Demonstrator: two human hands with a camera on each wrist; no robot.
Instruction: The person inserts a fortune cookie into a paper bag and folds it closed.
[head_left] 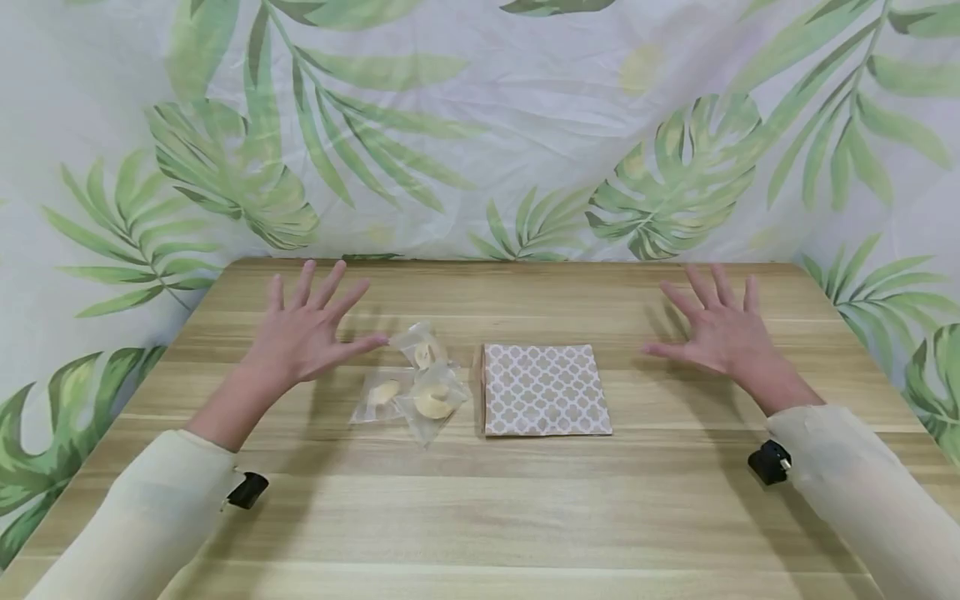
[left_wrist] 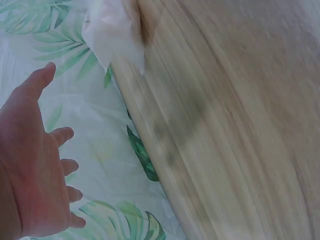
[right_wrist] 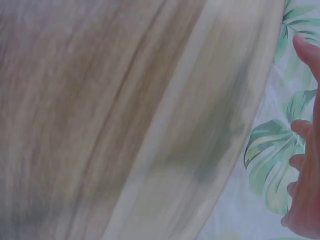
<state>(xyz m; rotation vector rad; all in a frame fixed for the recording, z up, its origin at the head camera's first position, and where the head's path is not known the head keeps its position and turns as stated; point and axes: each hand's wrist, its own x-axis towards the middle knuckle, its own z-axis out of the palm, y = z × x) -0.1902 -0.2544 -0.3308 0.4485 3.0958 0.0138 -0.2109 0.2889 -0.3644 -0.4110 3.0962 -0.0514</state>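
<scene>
Both hands hover over the table with fingers spread and nothing held. My left hand [head_left: 297, 340] is at the left, its thumb pointing toward three clear wrappers, each with a pale, folded cookie like a fortune cookie [head_left: 435, 402] inside. These packets lie bunched together, partly overlapping. Just right of them a flat, folded paper bag [head_left: 547, 390] with a beige-and-white lattice print lies on the table. My right hand [head_left: 726, 335] is farther right, apart from the bag. In the wrist views, the left palm [left_wrist: 35, 175] and the right hand [right_wrist: 307, 175] show extended fingers.
The wood-grain table [head_left: 480, 517] ends at a straight back edge, with a leaf-print cloth [head_left: 525, 125] hanging behind it. Dark wrist cameras [head_left: 770, 462] sit by the pale sleeves. A pale, crumpled shape [left_wrist: 112, 32] shows at the top of the left wrist view.
</scene>
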